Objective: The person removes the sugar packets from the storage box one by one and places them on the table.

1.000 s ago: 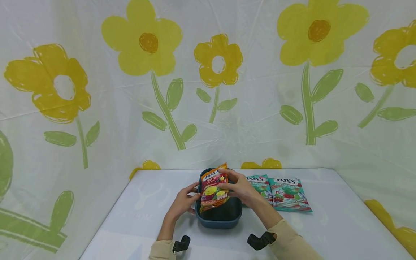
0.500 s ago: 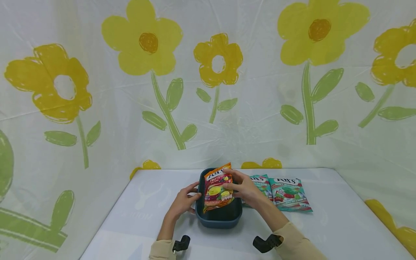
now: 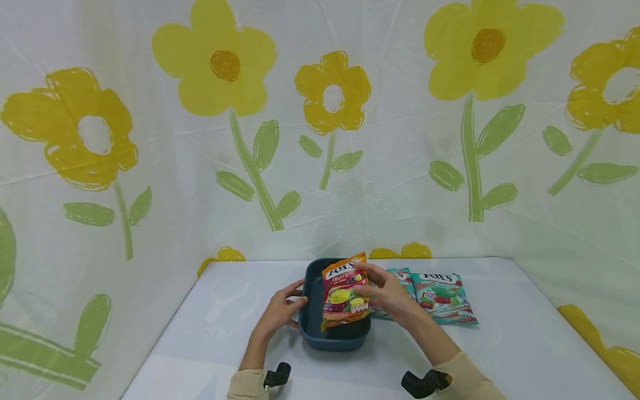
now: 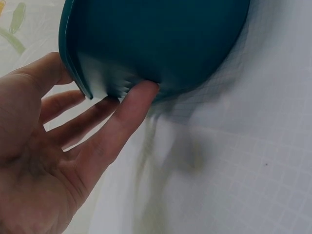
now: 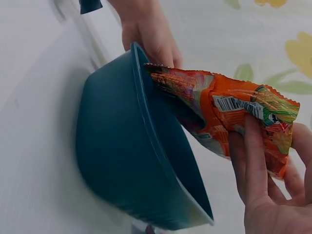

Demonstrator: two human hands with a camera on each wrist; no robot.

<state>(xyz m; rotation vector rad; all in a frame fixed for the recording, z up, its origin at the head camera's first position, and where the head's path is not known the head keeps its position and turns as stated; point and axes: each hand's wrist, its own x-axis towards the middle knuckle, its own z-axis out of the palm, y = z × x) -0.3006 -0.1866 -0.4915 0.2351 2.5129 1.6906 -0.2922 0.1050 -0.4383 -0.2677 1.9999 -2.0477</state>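
Note:
My right hand point(image 3: 385, 291) pinches an orange and red candy bag point(image 3: 341, 297) marked FOX'S FRUITS by its right side. The bag stands tilted over the dark teal plastic container point(image 3: 332, 344), and its lower end dips past the rim in the right wrist view. Thumb and fingers of my left hand point(image 3: 277, 311) hold the container's left wall near the rim. In the left wrist view the container point(image 4: 161, 39) shows its smooth outer side, with a fingertip pressed against it. Part of the bag's right edge is hidden behind my right fingers.
Right of the container lie two green FOX'S mint candy bags point(image 3: 444, 300), the nearer one partly covered by my right hand. They rest on a white table point(image 3: 210, 339). Behind it hangs a white sheet point(image 3: 390, 166) printed with yellow flowers.
My right hand has moved to the right with the candy bag, from the container's left side to above its right half. The left hand and the container stay put.

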